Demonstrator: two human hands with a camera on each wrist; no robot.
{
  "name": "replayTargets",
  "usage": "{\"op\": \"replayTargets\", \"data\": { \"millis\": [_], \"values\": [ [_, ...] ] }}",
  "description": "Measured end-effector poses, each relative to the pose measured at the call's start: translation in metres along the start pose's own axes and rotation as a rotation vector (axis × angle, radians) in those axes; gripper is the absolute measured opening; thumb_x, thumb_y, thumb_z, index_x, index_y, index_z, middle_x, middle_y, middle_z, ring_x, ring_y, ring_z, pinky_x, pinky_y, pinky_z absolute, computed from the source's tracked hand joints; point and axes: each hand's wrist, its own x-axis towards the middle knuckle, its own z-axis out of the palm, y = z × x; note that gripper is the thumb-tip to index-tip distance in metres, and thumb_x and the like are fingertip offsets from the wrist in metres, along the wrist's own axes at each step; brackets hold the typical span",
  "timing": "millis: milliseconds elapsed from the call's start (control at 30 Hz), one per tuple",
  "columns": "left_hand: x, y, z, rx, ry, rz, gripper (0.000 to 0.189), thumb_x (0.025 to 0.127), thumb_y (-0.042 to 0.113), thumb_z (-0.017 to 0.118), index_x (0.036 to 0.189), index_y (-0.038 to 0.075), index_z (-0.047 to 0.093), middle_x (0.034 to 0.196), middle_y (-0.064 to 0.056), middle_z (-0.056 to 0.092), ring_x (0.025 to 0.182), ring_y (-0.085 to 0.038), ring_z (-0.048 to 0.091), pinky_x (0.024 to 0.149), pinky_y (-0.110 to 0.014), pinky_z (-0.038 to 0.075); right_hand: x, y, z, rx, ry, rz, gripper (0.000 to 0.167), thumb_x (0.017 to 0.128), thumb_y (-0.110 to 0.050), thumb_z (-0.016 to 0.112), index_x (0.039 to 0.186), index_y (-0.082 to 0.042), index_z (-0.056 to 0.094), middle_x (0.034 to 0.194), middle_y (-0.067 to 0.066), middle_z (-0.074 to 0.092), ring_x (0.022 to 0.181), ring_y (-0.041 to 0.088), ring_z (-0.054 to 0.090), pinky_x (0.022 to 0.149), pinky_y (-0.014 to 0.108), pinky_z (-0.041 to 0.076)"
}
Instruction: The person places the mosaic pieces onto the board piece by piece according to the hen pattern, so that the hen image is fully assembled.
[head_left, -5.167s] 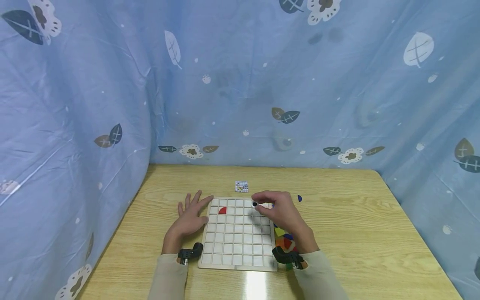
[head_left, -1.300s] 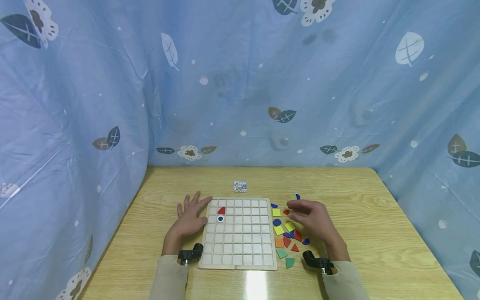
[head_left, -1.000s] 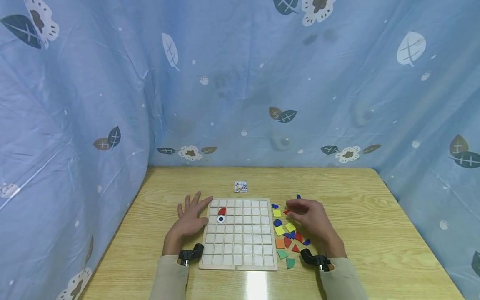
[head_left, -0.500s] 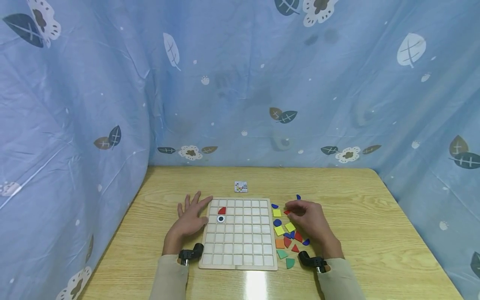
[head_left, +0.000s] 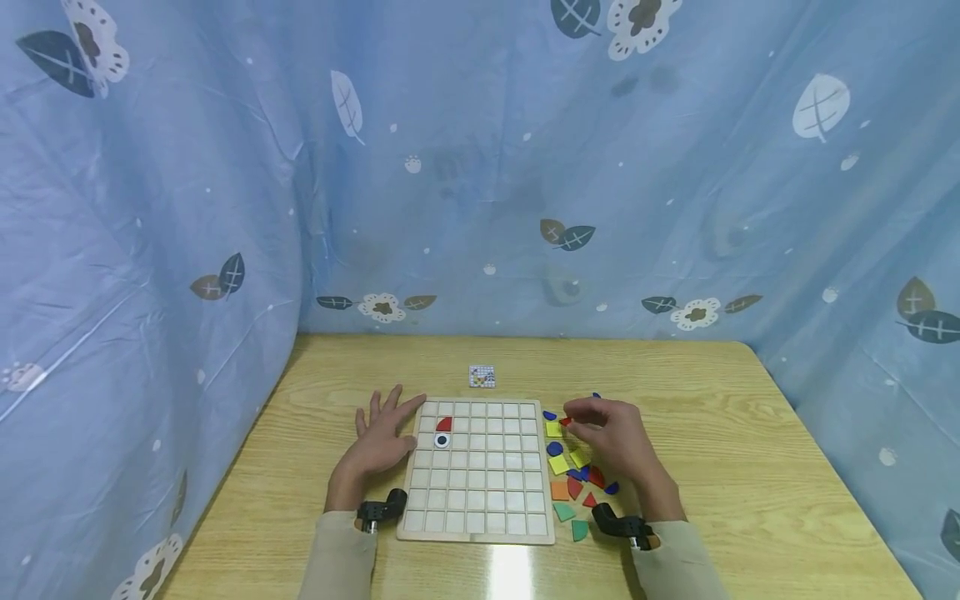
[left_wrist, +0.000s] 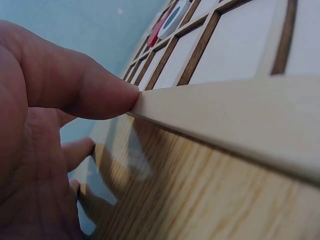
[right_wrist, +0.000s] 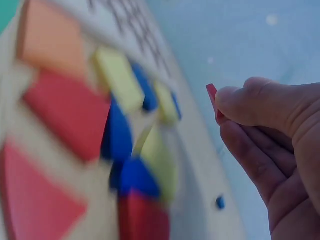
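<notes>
Red chip (right_wrist: 213, 100) is pinched between the thumb and a finger of the right hand (head_left: 611, 429), just beside the board (head_left: 477, 479) and near a yellow square (head_left: 553, 430). The left hand (head_left: 377, 444) has its fingers spread and holds nothing; its thumb touches the left side of the board. The board lies on a wooden table (head_left: 720, 467) and has rows of little white boxes; a red quarter (head_left: 446, 424) sits in one, and a round eye piece (head_left: 442, 440) sits in the box just below. Loose pieces (head_left: 558, 465), yellow, blue, red, orange and green, lie to the right. A small card (head_left: 482, 377) lies past the far side. Blue cloth (head_left: 465, 200) with leaves and flowers hangs at the back and on both sides, and a white shine (head_left: 511, 571) glows on the near part of the table.

Fingers hide some of the chip, so its whole shape is hard to tell. The right hand covers most of a blue piece (head_left: 596, 395). Pictures on the card are too tiny to make out, and the loose pieces look blurry from the right wrist. The table's near edge is cut off.
</notes>
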Motion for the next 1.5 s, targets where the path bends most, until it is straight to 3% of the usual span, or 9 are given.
{"op": "replayTargets", "data": {
  "millis": [233, 467, 767, 1033, 1233, 1500],
  "values": [
    [-0.002, -0.002, -0.001, -0.003, 0.004, -0.006, 0.080, 0.092, 0.006, 0.060, 0.170, 0.015, 0.042, 0.183, -0.025, 0.003, 0.165, -0.055, -0.021, 0.121, -0.077, -0.024, 0.014, -0.033, 0.017, 0.051, -0.038, -0.104, 0.029, 0.094, -0.001, 0.083, 0.122, -0.004, 0.082, 0.118, 0.009, 0.083, 0.111, 0.032, 0.081, 0.093, 0.043, 0.066],
    [-0.001, -0.001, -0.001, -0.011, 0.001, -0.003, 0.079, 0.093, 0.006, 0.059, 0.170, 0.014, 0.041, 0.183, -0.025, 0.002, 0.165, -0.054, -0.021, 0.122, -0.076, -0.024, 0.029, -0.063, 0.043, 0.042, -0.088, -0.206, 0.027, 0.094, -0.005, 0.083, 0.121, -0.007, 0.083, 0.118, 0.005, 0.084, 0.105, 0.024, 0.082, 0.094, 0.047, 0.066],
    [-0.001, 0.000, -0.001, -0.014, 0.012, 0.006, 0.080, 0.091, 0.005, 0.061, 0.169, 0.013, 0.044, 0.183, -0.026, 0.005, 0.165, -0.055, -0.019, 0.121, -0.078, -0.023, 0.048, -0.095, 0.078, 0.131, -0.194, -0.278, 0.026, 0.097, -0.005, 0.081, 0.122, -0.011, 0.083, 0.118, 0.011, 0.083, 0.106, 0.024, 0.081, 0.098, 0.050, 0.064],
    [-0.001, 0.000, 0.000, 0.001, 0.014, -0.002, 0.078, 0.093, 0.007, 0.060, 0.169, 0.015, 0.044, 0.183, -0.025, 0.005, 0.166, -0.054, -0.019, 0.122, -0.077, -0.023, 0.058, -0.102, 0.108, 0.128, -0.258, -0.293, 0.026, 0.096, -0.006, 0.080, 0.122, -0.007, 0.083, 0.118, 0.005, 0.083, 0.105, 0.019, 0.080, 0.097, 0.038, 0.065],
    [-0.001, -0.001, 0.000, 0.002, 0.012, 0.004, 0.078, 0.093, 0.006, 0.060, 0.169, 0.014, 0.044, 0.183, -0.025, 0.005, 0.166, -0.055, -0.019, 0.122, -0.078, -0.022, 0.063, -0.101, 0.130, 0.123, -0.291, -0.295, 0.027, 0.096, -0.004, 0.081, 0.123, -0.004, 0.082, 0.117, 0.007, 0.084, 0.104, 0.019, 0.081, 0.093, 0.038, 0.066],
    [-0.003, 0.000, -0.001, -0.007, 0.008, 0.003, 0.080, 0.093, 0.003, 0.062, 0.170, 0.016, 0.043, 0.184, -0.024, 0.003, 0.166, -0.053, -0.021, 0.122, -0.077, -0.024, 0.067, -0.102, 0.154, 0.028, -0.343, -0.325, 0.024, 0.096, -0.005, 0.082, 0.119, -0.009, 0.084, 0.110, 0.003, 0.085, 0.100, 0.011, 0.080, 0.091, 0.029, 0.064]
  ]
}}
